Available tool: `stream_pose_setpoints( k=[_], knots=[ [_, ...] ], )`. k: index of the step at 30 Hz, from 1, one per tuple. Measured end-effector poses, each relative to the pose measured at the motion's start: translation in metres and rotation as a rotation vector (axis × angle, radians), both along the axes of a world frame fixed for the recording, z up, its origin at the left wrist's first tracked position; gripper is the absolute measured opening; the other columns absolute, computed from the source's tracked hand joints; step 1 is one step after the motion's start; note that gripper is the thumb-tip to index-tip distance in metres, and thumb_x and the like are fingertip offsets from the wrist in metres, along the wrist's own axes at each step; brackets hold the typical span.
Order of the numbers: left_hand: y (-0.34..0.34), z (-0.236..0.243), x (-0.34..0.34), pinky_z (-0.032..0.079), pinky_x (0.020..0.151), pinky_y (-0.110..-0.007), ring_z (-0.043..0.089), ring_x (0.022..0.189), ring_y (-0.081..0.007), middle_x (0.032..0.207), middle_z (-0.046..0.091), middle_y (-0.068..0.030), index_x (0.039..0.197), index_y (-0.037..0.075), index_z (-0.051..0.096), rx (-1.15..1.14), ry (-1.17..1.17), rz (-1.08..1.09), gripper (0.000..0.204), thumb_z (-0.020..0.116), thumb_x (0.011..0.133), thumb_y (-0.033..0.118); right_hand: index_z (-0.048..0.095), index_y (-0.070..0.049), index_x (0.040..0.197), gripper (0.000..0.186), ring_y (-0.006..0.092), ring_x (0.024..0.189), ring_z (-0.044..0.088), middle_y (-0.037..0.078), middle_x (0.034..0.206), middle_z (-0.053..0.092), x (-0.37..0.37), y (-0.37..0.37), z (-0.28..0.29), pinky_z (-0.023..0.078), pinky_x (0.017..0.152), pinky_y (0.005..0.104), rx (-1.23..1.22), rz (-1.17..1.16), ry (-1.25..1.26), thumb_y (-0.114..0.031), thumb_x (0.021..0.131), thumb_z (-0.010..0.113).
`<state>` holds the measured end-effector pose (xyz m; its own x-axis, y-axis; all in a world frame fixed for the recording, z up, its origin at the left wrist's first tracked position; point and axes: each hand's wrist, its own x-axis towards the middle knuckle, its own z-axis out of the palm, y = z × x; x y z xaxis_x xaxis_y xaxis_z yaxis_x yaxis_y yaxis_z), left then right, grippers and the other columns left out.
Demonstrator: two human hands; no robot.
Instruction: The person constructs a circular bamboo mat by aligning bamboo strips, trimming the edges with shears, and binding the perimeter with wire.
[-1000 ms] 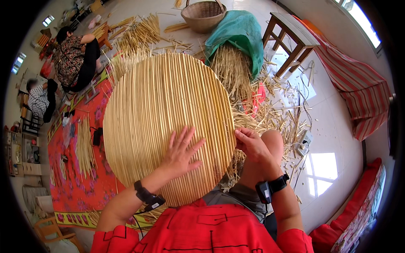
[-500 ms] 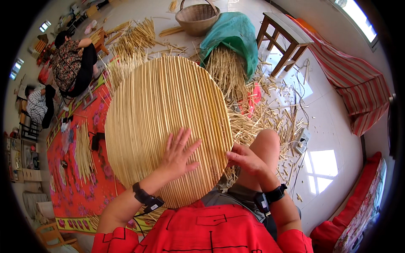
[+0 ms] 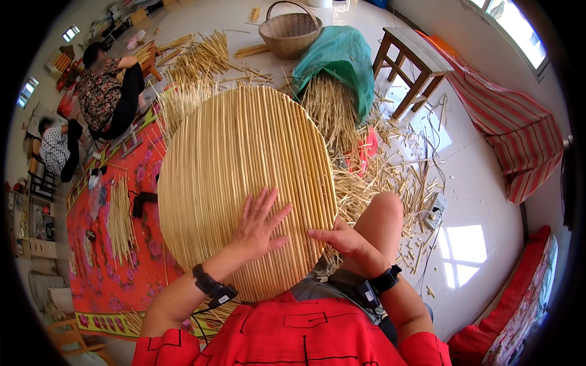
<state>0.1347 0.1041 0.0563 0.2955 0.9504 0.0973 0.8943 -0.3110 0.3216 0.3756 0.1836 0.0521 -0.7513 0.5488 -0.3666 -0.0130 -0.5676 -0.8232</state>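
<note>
A large round mat of straw-coloured stalks (image 3: pixel 244 152), laid side by side, rests tilted over my lap. My left hand (image 3: pixel 257 226) lies flat on its face, fingers spread. At the mat's right edge is my right hand (image 3: pixel 343 236), its thumb on top of the outer stalks and its fingers curled beneath the rim. The mat's underside and the tips of those fingers are hidden. Both wrists wear dark straps with small boxes.
Cut stalk pieces (image 3: pixel 390 171) litter the tiles on the right, near a power strip (image 3: pixel 436 210). Ahead are a green sack of stalks (image 3: pixel 342 61), a wicker basket (image 3: pixel 290 33) and a wooden stool (image 3: pixel 415 61). On the left, two people sit beside a red floral mat (image 3: pixel 104 244).
My right thumb has moved left onto the face of the stalk mat at its edge. The mat has shifted slightly to the right and down. My left hand stays nearly in place.
</note>
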Motion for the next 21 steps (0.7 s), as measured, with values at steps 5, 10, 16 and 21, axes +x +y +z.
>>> stream_pose_setpoints(
  k=[5,10,16,21],
  knots=[
    [0.000,0.006,-0.003,0.012,0.115,-0.058,0.011,0.145,-0.0365,0.158,0.010,-0.0154,0.148,0.020,0.031,0.035,-0.049,-0.025,0.078,0.066,0.083,0.045,0.059,-0.001,0.123,0.039,0.0114,0.094,0.061,0.003,0.108,0.066,0.000,-0.004,-0.007,0.049,0.082,0.0269,0.035,0.001,-0.001,-0.018,0.088,0.069],
    [-0.003,0.022,-0.020,0.014,0.115,-0.055,0.014,0.145,-0.0380,0.157,0.013,-0.0178,0.148,0.018,0.030,0.019,-0.114,-0.004,0.084,0.074,0.077,0.027,0.058,0.001,0.123,0.038,0.0126,0.098,0.061,0.004,0.111,0.066,0.004,-0.010,0.006,0.049,0.086,0.0283,-0.007,-0.050,0.033,-0.013,0.088,0.066],
    [-0.028,0.064,-0.082,0.018,0.116,-0.048,0.016,0.144,-0.0384,0.157,0.013,-0.0199,0.149,0.010,0.027,0.122,-0.127,0.205,0.082,0.067,0.078,0.010,0.056,0.003,0.124,0.039,0.0141,0.102,0.061,0.006,0.114,0.065,0.012,-0.014,0.019,0.048,0.091,0.0301,-0.063,-0.139,0.082,-0.009,0.088,0.065],
    [-0.064,0.087,-0.126,0.020,0.116,-0.044,0.018,0.144,-0.0384,0.157,0.013,-0.0196,0.149,0.007,0.027,0.239,-0.067,0.476,0.074,0.059,0.082,0.007,0.053,0.003,0.125,0.043,0.0174,0.101,0.063,0.008,0.113,0.065,0.018,-0.001,0.030,0.049,0.091,0.0322,-0.156,-0.200,0.138,-0.005,0.085,0.066]
  ],
)
